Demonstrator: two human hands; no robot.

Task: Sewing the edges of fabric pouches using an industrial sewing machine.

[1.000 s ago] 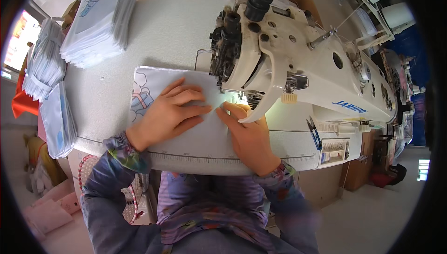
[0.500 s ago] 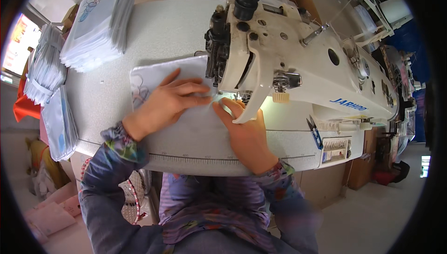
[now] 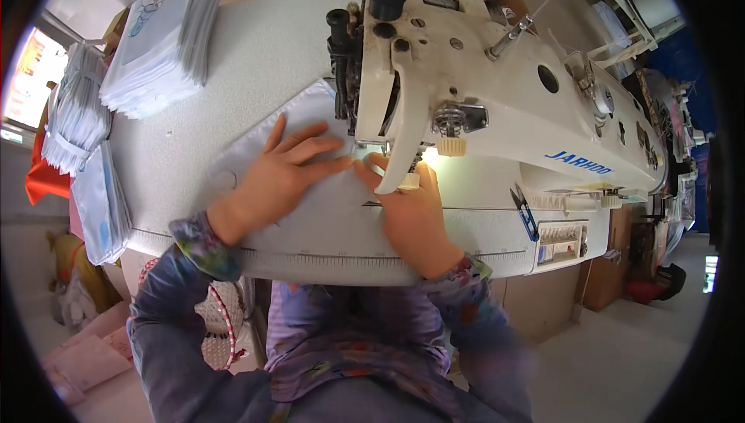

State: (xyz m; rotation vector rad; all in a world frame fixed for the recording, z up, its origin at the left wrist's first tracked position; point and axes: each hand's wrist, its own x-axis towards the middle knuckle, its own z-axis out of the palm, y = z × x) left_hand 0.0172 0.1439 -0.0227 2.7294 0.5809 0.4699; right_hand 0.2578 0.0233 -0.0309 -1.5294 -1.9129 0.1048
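Observation:
A pale grey-blue fabric piece (image 3: 330,209) lies on the sewing table under the head of a white sewing machine (image 3: 497,97), one corner pointing away from me. My left hand (image 3: 283,178) rests flat on it with fingers spread, the fingertips just left of the needle area. Close by on the right, my right hand (image 3: 415,217) has its thumb and forefinger together at the fabric's edge beside the presser foot. The machine's front cover hides part of those fingers. Lamp light glows behind them, and the needle itself cannot be made out.
A tall stack of printed fabric pieces (image 3: 167,43) stands at the far left, next to tied bundles (image 3: 77,109) and a light-blue pile (image 3: 101,206) at the table's edge. Blue thread snips (image 3: 525,213) and a small parts tray (image 3: 560,243) lie to the right.
The fabric has turned counter-clockwise, its far edge now slanting more steeply. Both hands stay beside the needle area. The whole view has shifted slightly.

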